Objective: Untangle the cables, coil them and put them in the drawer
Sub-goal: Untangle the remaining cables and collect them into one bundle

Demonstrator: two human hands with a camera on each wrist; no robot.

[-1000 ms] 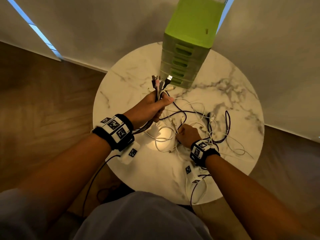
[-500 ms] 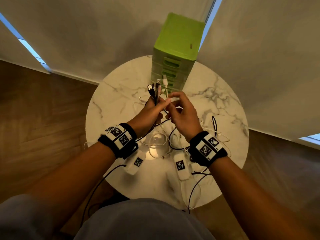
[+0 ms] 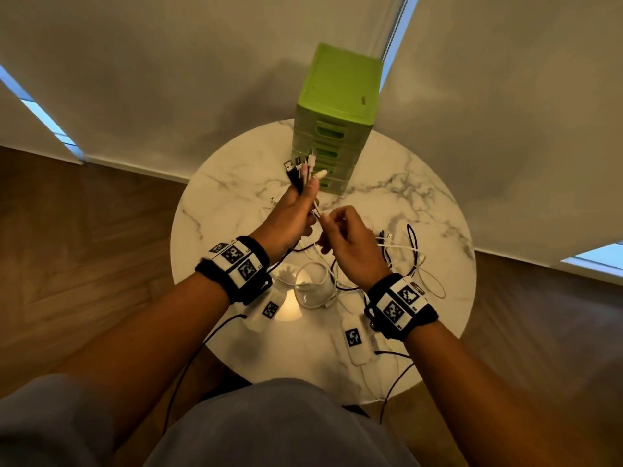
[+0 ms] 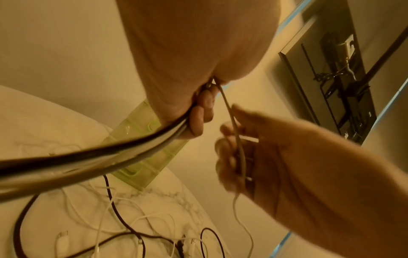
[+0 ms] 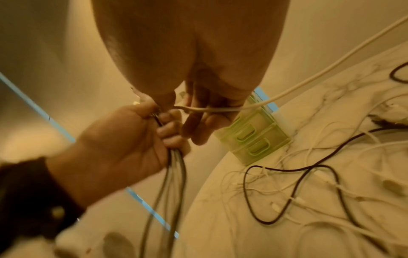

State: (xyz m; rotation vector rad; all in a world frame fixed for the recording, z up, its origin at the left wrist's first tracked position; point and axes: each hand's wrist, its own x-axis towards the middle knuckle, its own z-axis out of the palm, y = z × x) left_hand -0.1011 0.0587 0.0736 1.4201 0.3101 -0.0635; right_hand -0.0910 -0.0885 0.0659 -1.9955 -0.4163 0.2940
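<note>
My left hand is raised above the table and grips a bundle of black and white cables just below their plugs, which stick up in front of the green drawer unit. The bundle trails down to the table. My right hand is close beside it and pinches one white cable that runs from the left fist; this white cable crosses under its fingers. A tangle of black and white cables lies on the round marble table.
The drawer unit's drawers look closed; it stands at the table's far edge against light curtains. A white cable loop lies near the table's middle. Small white tagged devices and their black leads hang by the near edge. Wooden floor surrounds the table.
A second ago my right hand was down in the tangle on the table; it rose to the left hand and now pinches a white cable lower down. The left hand lifted the bundle higher.
</note>
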